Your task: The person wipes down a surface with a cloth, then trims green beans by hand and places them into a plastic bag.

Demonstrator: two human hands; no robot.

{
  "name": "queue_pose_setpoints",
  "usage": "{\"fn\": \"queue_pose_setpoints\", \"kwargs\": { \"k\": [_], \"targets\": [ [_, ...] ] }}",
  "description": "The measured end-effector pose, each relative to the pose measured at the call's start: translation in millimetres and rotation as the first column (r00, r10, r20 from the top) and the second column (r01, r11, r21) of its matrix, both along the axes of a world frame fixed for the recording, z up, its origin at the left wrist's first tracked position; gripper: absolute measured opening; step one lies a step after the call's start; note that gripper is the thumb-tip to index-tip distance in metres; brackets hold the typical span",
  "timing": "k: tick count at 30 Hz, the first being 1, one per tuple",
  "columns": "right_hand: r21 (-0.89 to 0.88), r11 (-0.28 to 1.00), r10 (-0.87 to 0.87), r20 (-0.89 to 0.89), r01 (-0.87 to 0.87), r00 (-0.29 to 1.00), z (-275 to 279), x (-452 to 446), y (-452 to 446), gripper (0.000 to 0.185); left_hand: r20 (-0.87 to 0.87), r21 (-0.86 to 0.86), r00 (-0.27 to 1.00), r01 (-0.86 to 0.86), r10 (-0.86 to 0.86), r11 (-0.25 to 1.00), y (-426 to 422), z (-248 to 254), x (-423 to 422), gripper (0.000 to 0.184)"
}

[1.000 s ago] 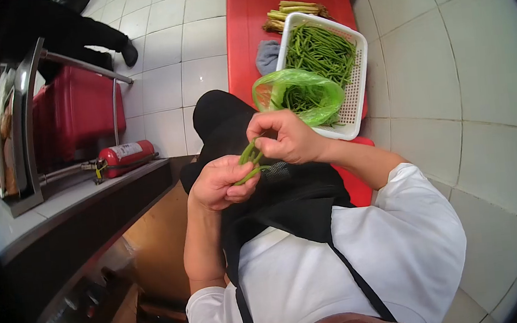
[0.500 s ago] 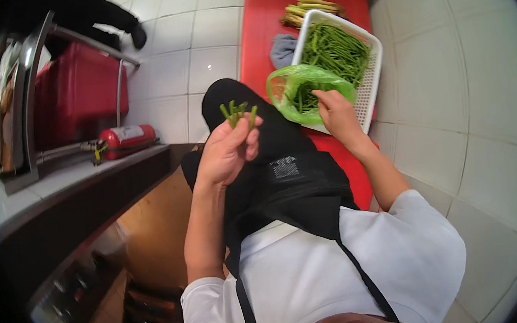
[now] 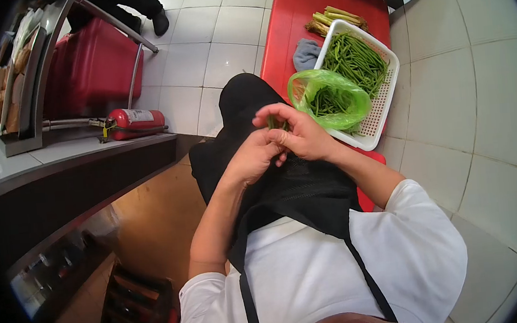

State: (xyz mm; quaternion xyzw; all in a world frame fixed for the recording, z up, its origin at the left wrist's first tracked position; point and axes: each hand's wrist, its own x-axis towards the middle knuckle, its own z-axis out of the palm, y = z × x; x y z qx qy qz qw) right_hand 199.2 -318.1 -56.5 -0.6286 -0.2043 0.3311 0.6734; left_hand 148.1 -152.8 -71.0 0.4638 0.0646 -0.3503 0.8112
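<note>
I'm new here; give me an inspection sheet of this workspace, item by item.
Surface: red bench, holding white basket.
Things in use: green beans in the basket; green bag of greens overlapping it.
Clutter: grey cloth and pale stalks beside the basket.
Hands: left hand and right hand meet over the lap, green pieces between them.
Cables: nothing seen.
Surroundings: tiled floor, fire extinguisher, another person's foot.

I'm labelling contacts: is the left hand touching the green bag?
Apart. The head view shows black fabric and the right hand between left hand and green bag.
</note>
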Motion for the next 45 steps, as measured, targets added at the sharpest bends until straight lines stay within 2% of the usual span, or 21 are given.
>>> {"fn": "queue_pose_setpoints", "kwargs": {
  "k": [1, 4, 5, 7, 9, 12, 13, 15, 17, 20, 23, 25, 26, 28, 30, 31, 32, 33, 34, 37, 45],
  "targets": [
    [-0.032, 0.999, -0.021, -0.097, 0.018, 0.995, 4.4, -3.2, -0.3, 0.038, -0.03, -0.009, 0.999, -0.013, 0.013, 1.0, -0.2, 0.6, -1.5, 0.014],
    [-0.154, 0.981, -0.068, 0.283, 0.116, 0.957, 6.1, -6.7, -6.3, 0.019, -0.093, -0.006, 0.995, -0.029, 0.029, 1.0, 3.5, 0.8, -5.4, 0.014],
    [-0.192, 0.969, -0.09, 0.318, 0.157, 0.944, 10.0, -8.6, -7.4, 0.013, -0.076, -0.006, 0.997, -0.023, 0.023, 1.0, 6.3, 1.7, -4.5, 0.014],
    [-0.221, 0.959, -0.072, 0.416, 0.177, 0.907, 11.7, -10.4, -12.7, 0.019, -0.045, 0.002, 0.999, -0.029, 0.029, 1.0, 10.9, 3.8, -2.0, 0.016],
    [-0.232, 0.946, -0.101, 0.455, 0.227, 0.885, 16.0, -11.8, -12.1, 0.016, 0.028, 0.024, 0.999, -0.035, 0.035, 0.999, 16.2, -3.9, -2.1, 0.024],
    [-0.259, 0.919, -0.139, 0.496, 0.299, 0.857, 12.2, -11.5, -13.2, 0.017, 0.009, 0.083, 1.0, -0.019, 0.018, 0.996, 12.8, -1.9, 1.2, 0.026],
    [-0.221, 0.928, -0.153, 0.505, 0.299, 0.849, 8.9, -8.1, -11.9, 0.017, 0.075, 0.103, 0.997, -0.037, 0.029, 0.994, 11.7, -5.3, 1.8, 0.027],
    [-0.196, 0.936, -0.169, 0.478, 0.292, 0.862, 3.9, 0.7, -9.8, 0.017, 0.083, 0.09, 0.996, -0.051, 0.043, 0.995, 13.1, -2.7, 6.1, 0.025],
    [-0.217, 0.941, -0.108, 0.533, 0.259, 0.839, 0.5, 11.0, -11.9, 0.017, 0.164, 0.076, 0.982, -0.105, 0.091, 0.992, 16.3, 0.6, 5.0, 0.022],
    [-0.175, 0.965, -0.088, 0.495, 0.198, 0.865, 17.0, 13.4, 2.3, 0.017, 0.141, 0.112, 0.979, -0.161, 0.145, 0.981, 25.1, 13.8, 4.6, 0.019],
    [-0.173, 0.974, -0.009, 0.607, 0.144, 0.795, 29.3, 16.9, 10.2, 0.017, 0.14, 0.144, 0.967, -0.234, 0.214, 0.961, 22.2, 21.4, 3.8, 0.014],
    [-0.143, 0.977, -0.046, 0.584, 0.159, 0.811, 27.1, 17.1, 9.6, 0.017, 0.149, 0.174, 0.951, -0.296, 0.272, 0.939, 22.3, 26.5, 3.3, 0.012],
    [-0.141, 0.973, -0.071, 0.572, 0.184, 0.817, 24.5, 16.7, 5.3, 0.016, 0.165, 0.125, 0.953, -0.276, 0.254, 0.953, 22.5, 17.3, 6.1, 0.015],
    [-0.162, 0.955, -0.162, 0.416, 0.248, 0.895, 18.7, 18.3, -2.3, 0.017, 0.155, 0.11, 0.96, -0.25, 0.232, 0.962, 27.1, 30.7, 5.3, 0.019],
    [-0.16, 0.931, -0.282, 0.259, 0.329, 0.924, 24.4, 20.7, -0.7, 0.017, 0.113, 0.023, 0.961, -0.256, 0.252, 0.966, 32.4, 28.0, 6.0, 0.029],
    [-0.132, 0.919, -0.338, 0.223, 0.372, 0.914, 23.8, 27.9, -4.7, 0.017, 0.063, -0.084, 0.959, -0.272, 0.277, 0.959, 32.2, 23.5, 9.4, 0.032],
    [-0.071, 0.901, -0.423, 0.081, 0.429, 0.902, 20.0, 29.5, -6.8, 0.015, -0.003, -0.126, 0.949, -0.313, 0.316, 0.941, 36.5, 25.6, 5.5, 0.031],
    [0.017, 0.883, -0.47, 0.049, 0.47, 0.881, 24.7, 27.7, -1.3, 0.014, -0.009, -0.194, 0.941, -0.334, 0.338, 0.923, 44.1, 23.1, 0.6, 0.029],
    [0.097, 0.863, -0.495, -0.032, 0.496, 0.868, 24.0, 27.7, 0.9, 0.013, -0.013, -0.186, 0.933, -0.357, 0.361, 0.915, 50.4, 27.4, -2.2, 0.027],
    [0.221, 0.833, -0.5, -0.088, 0.507, 0.861, 29.9, 27.5, -0.4, 0.014, -0.047, -0.258, 0.914, -0.4, 0.402, 0.88, 49.5, 29.0, -5.6, 0.027],
    [0.2, 0.836, -0.502, -0.094, 0.51, 0.86, 19.0, 34.6, -6.6, 0.013, -0.04, -0.262, 0.905, -0.419, 0.424, 0.869, 30.5, 23.8, 10.2, 0.032]
  ]
}}
